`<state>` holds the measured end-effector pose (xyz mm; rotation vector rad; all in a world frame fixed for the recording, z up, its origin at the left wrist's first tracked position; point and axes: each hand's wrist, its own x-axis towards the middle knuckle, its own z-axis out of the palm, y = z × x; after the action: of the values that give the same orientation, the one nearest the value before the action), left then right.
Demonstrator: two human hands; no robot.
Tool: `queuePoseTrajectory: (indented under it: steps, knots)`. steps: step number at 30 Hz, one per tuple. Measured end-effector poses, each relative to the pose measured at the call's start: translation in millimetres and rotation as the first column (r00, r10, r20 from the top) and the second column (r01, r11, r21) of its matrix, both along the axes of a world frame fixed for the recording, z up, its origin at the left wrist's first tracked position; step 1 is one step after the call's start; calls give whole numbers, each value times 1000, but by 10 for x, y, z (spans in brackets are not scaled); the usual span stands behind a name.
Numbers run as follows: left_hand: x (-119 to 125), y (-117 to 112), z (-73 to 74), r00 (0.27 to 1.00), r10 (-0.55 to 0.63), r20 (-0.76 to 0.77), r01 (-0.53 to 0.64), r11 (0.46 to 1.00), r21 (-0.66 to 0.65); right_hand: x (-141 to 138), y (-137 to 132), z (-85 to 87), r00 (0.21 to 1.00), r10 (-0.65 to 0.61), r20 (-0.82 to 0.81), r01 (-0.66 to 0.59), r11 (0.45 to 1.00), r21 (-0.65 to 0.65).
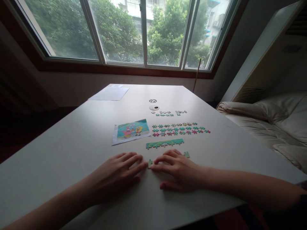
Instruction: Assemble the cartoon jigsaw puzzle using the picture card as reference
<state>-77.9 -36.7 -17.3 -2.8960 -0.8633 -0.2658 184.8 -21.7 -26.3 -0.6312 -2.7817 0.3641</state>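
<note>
A small green jigsaw piece (150, 164) lies flat on the white table (55, 159), between my two hands. My left hand (120, 172) rests palm down with its fingers apart, the tip of one finger at the piece's left side. From the right, my right hand (178, 171) reaches the same piece with its fingertips, fingers spread and low over the table. Another pale green jigsaw piece (186, 155) lies just beyond the right hand. Farther out is a joined strip of jigsaw pieces (165, 143), green with a notched lower edge.
Loose jigsaw pieces (181, 129) lie in rows beyond the strip, with smaller groups farther back. A printed cartoon picture (131, 131) lies left of them. Two round items (153, 108) and white papers (109, 93) are farther away. A pale sofa (263, 124) stands to the right.
</note>
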Motion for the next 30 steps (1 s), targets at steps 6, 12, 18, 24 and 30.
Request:
queuePoseTrajectory:
  steps: [6,12,18,24,30]
  knots:
    - [-43,-62,-24,999,37,-27,-38,999,-9,0,-2,6,1000,0,18,0,1000,3]
    - [-73,-78,-52,994,55,-92,-54,998,17,-3,3,-3,1000,11,24,-12,1000,27]
    - [-80,-73,-62,996,28,-89,-23,998,57,0,0,-18,1000,14,24,-15,998,54]
    - [-99,-89,-67,993,44,-114,-38,998,51,0,0,5,1000,15,25,-16,998,54]
    - [-112,-90,-54,980,66,-186,-60,998,38,-1,-2,-20,1000,18,16,-19,999,51]
